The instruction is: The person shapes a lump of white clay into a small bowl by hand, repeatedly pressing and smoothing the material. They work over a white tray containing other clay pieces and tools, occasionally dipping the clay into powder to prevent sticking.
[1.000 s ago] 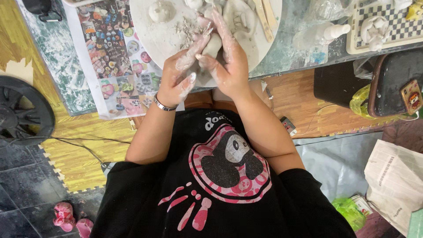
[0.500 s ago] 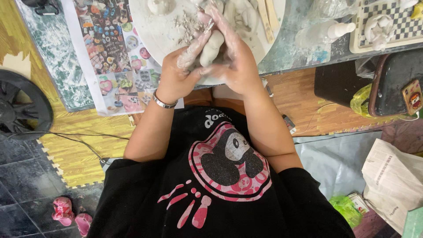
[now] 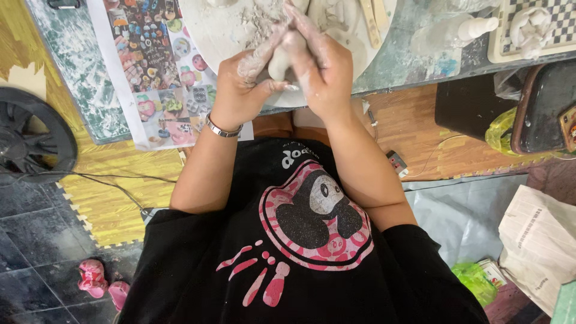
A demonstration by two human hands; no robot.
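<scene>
Both hands are up w/ a small pale grey lump of clay [image 3: 281, 60] pressed between them, just above the near edge of the round white clay-smeared work board [image 3: 210, 30]. Left hand [image 3: 243, 84], silver bracelet [image 3: 223, 129] at the wrist, cups the lump from its side w/ thumb wrapped under; right hand [image 3: 324, 72] closes over it from the other side, fingers [image 3: 300, 24] laid long over the top. So both are clenched on the clay, neither is free. Compared w/ a sec ago, the lump sits more upright and looks rounder and stubbier, and the hands have closed in tighter against each other; half a sec ago the piece was more of an angled roll between the palms. Reads as rolling/compacting going on, shape not finished yet, as far as I can judge. Relative to the board: loose clay crumbs and smears [image 3: 258, 18] lie on it just beyond the hands, flat wooden modelling sticks [image 3: 372, 18] rest toward its right part, a colourful printed paper sheet [image 3: 150, 66] lies left of it on the counter [image 3: 414, 60], and a white bottle-shaped piece [image 3: 474, 30] plus a checkered tray [image 3: 534, 30] are further right. Below the counter, a black fan [image 3: 30, 144] is on the floor far left.
</scene>
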